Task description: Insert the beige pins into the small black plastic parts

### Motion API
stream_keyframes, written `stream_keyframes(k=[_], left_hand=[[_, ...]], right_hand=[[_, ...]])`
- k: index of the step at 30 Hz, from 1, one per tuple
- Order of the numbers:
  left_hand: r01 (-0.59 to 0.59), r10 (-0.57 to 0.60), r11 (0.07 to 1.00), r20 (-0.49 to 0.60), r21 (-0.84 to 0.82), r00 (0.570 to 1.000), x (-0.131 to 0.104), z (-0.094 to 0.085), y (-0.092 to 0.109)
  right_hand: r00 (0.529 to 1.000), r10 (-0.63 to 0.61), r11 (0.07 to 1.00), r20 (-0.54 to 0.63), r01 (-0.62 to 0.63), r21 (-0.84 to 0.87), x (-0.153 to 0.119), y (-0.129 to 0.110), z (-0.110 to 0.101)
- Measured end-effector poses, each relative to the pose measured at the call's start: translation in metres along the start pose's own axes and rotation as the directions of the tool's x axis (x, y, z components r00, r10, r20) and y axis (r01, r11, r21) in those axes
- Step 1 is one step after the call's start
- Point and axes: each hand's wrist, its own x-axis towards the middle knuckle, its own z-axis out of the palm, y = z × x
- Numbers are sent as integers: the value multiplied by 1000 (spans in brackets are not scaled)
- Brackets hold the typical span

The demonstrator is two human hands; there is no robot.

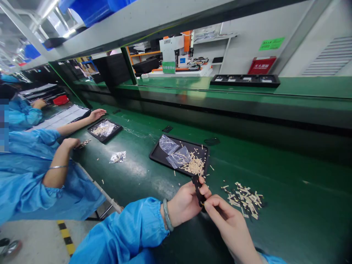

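My left hand (187, 201) is closed around a narrow black part (198, 189), held upright with its top end showing above the fingers. At the lower end of that part, my right hand (224, 218) pinches with thumb and forefinger. A tiny yellowish bit shows by those fingertips, too small to name. Beyond my hands lies a black tray (159, 156) with clear plastic bags (179, 157) and a heap of small beige strips (194, 165). To the right of my right hand, a loose pile of beige and dark small pieces (246, 200) lies on the green tabletop (297, 216).
At left, a co-worker in a blue smock (30, 172) sits by a smaller black tray (106, 138). A small bag (118, 157) lies between us. A long black tray (244, 80) rests on the raised ledge. An overhead shelf beam (154, 24) crosses above.
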Motion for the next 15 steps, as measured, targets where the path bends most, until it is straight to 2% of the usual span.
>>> stream_keyframes(k=[7, 15], left_hand=[[-14, 14, 1000, 18, -8, 1000, 0, -1, 0], [-28, 28, 1000, 9, 9, 1000, -1, 0, 0]], right_hand=[[999, 33, 997, -6, -32, 64, -2, 2, 0], [1000, 12, 1000, -8, -12, -6, -2, 0, 0]])
